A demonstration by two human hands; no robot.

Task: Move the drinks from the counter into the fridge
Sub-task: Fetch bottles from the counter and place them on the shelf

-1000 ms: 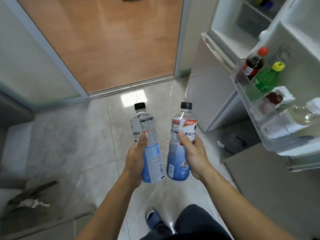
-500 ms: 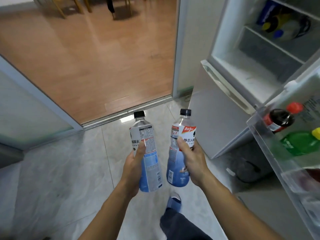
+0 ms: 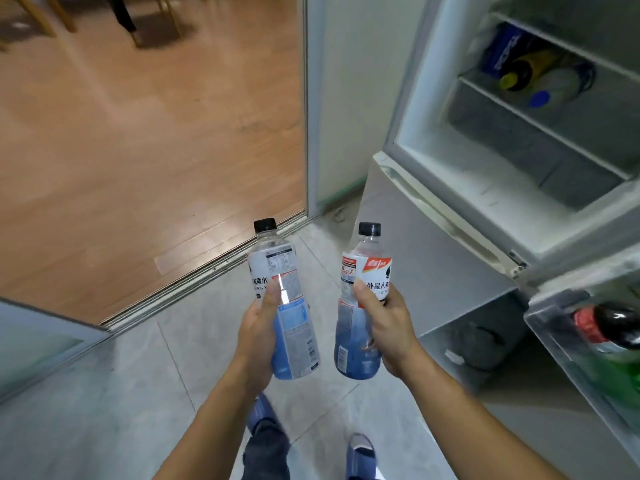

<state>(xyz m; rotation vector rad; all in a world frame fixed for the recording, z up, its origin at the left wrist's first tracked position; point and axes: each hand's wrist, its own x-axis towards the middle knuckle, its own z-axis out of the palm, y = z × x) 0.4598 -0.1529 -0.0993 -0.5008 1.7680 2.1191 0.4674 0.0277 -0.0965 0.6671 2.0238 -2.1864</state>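
Fingers of the left hand point(image 3: 256, 336) were curled round a clear plastic bottle with a black cap and a white-and-blue label point(image 3: 282, 303), the thumb laid up its front, gripping it upright above the pale tiled floor point(image 3: 104, 393). Just right of it, and apart from it, the right hand point(image 3: 388, 327) gripped a second clear black-capped bottle with a red-and-white label over blue point(image 3: 362, 303) in the same way, thumb pressed on the label. Both bottles were held in front of the body, left of the open white fridge point(image 3: 433, 188). Beyond them on the far left lay a wooden floor point(image 3: 138, 133) behind a sliding-door track. Inside the fridge on the far right, a wire shelf point(image 3: 540, 123) carried several blurred bottles lying on their sides. At the near right, the clear door bin point(image 3: 554, 341) held a dark bottle with a red label point(image 3: 609, 327) and something green beside it, too blurred to identify.
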